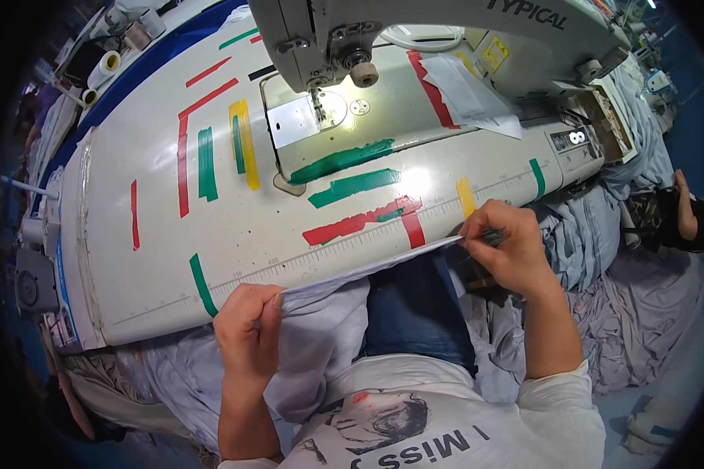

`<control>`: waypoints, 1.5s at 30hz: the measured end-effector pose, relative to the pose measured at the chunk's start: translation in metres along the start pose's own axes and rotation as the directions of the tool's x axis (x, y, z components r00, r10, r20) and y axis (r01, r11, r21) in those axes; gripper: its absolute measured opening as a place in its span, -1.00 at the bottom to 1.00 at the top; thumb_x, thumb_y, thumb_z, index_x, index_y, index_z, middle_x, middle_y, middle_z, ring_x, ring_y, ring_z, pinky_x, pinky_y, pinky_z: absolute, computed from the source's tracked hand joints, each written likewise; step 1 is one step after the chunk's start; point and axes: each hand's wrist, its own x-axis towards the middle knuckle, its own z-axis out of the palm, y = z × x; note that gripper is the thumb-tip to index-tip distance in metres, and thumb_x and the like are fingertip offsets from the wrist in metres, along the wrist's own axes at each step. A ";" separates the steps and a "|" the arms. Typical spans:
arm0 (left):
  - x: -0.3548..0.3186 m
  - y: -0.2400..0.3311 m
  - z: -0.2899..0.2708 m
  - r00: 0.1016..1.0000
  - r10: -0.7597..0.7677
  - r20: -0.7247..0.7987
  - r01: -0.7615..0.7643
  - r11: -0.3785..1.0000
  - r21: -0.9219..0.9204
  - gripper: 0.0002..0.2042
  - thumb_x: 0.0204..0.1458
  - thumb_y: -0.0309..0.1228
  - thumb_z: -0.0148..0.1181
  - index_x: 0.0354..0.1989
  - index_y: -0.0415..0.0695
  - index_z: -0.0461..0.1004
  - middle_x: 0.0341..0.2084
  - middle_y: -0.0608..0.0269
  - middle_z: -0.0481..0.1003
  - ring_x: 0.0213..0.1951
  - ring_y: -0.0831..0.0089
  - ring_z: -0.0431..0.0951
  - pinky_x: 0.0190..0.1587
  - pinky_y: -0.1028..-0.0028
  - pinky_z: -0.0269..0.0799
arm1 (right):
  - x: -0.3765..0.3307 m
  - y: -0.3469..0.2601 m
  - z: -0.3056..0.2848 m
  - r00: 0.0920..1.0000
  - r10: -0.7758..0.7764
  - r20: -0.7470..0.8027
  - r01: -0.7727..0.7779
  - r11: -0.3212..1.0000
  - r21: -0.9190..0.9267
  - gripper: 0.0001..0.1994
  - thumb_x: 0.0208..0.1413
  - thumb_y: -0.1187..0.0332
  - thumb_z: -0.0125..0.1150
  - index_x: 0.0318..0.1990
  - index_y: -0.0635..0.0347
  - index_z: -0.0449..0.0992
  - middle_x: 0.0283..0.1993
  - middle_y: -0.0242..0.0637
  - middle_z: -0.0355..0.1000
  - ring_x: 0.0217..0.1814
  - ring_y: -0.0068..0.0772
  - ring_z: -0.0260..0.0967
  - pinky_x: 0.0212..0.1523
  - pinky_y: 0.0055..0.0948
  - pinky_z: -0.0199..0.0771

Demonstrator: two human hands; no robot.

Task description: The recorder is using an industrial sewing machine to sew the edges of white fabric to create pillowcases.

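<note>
Here a cream table (156,258), striped with red, green and yellow tape, carries a sewing machine (414,39) at its far edge. Grey cloth (368,270) is stretched along the near edge's ruler, pinched by the left hand (246,328) and right hand (504,246). More cloth heaps on the blue floor.

This is looking like a garment factory sewing floor. An industrial sewing machine (446,39) is sitting on a long cream tabletop (156,258) that is carrying strips of red, green and yellow marking tape (246,144) and a printed measuring scale (352,244) along its front edge. Heaps of pale grey fabric (641,313) are piling beside the station, and another worker (692,219) is sitting nearby.
</note>
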 end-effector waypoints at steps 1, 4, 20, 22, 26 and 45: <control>0.005 0.001 0.003 1.000 0.000 -0.021 0.000 1.000 0.009 -0.96 -0.03 -0.64 0.13 -0.42 -0.27 0.49 -0.56 0.11 0.45 -0.51 0.26 0.45 -0.43 0.45 0.33 | 0.005 0.000 -0.003 1.000 0.020 -0.006 -0.020 0.999 -0.035 -0.89 -0.21 0.64 0.23 -0.50 0.29 0.43 -0.51 -0.22 0.43 -0.44 -0.33 0.41 -0.36 -0.46 0.39; 0.016 0.002 0.012 0.999 -0.004 -0.053 0.005 1.000 0.012 -0.96 -0.03 -0.64 0.13 -0.41 -0.27 0.49 -0.56 0.09 0.44 -0.52 0.23 0.44 -0.44 0.43 0.33 | 0.016 0.000 -0.010 0.999 0.041 -0.012 -0.042 0.995 -0.093 -0.89 -0.19 0.64 0.23 -0.46 0.30 0.43 -0.49 -0.20 0.44 -0.42 -0.30 0.43 -0.34 -0.45 0.40; 0.023 0.004 0.014 0.999 -0.043 -0.025 0.045 0.995 0.092 -0.93 -0.04 -0.65 0.17 -0.39 -0.21 0.50 -0.66 0.17 0.38 -0.62 0.33 0.38 -0.54 0.43 0.26 | 0.032 -0.002 -0.010 0.988 0.154 -0.023 -0.155 0.983 -0.102 -0.82 -0.20 0.56 0.34 -0.48 0.32 0.41 -0.50 -0.15 0.44 -0.45 -0.24 0.42 -0.37 -0.40 0.40; 0.023 0.003 0.013 0.999 -0.040 -0.019 0.042 0.994 0.102 -0.92 -0.04 -0.65 0.17 -0.39 -0.22 0.50 -0.67 0.18 0.37 -0.63 0.34 0.37 -0.55 0.44 0.25 | 0.032 -0.001 -0.010 0.987 0.157 -0.031 -0.160 0.982 -0.097 -0.79 -0.20 0.54 0.36 -0.47 0.31 0.39 -0.49 -0.15 0.42 -0.44 -0.23 0.40 -0.36 -0.39 0.38; 0.025 0.003 0.011 0.998 -0.060 0.006 0.059 0.994 0.097 -0.91 -0.05 -0.67 0.15 -0.39 -0.23 0.50 -0.66 0.17 0.37 -0.63 0.35 0.37 -0.54 0.45 0.25 | 0.031 0.001 -0.011 0.984 0.169 -0.062 -0.174 0.979 -0.106 -0.75 -0.21 0.50 0.40 -0.45 0.26 0.37 -0.46 -0.18 0.37 -0.42 -0.23 0.35 -0.35 -0.39 0.36; 0.032 0.008 0.012 0.992 -0.113 0.048 0.110 0.991 0.070 -0.88 -0.09 -0.71 0.14 -0.38 -0.24 0.50 -0.61 0.14 0.42 -0.58 0.32 0.42 -0.48 0.46 0.30 | 0.027 0.009 -0.008 0.986 0.097 -0.132 -0.111 0.989 -0.100 -0.77 -0.18 0.46 0.37 -0.47 0.24 0.37 -0.48 -0.21 0.34 -0.42 -0.24 0.29 -0.37 -0.38 0.31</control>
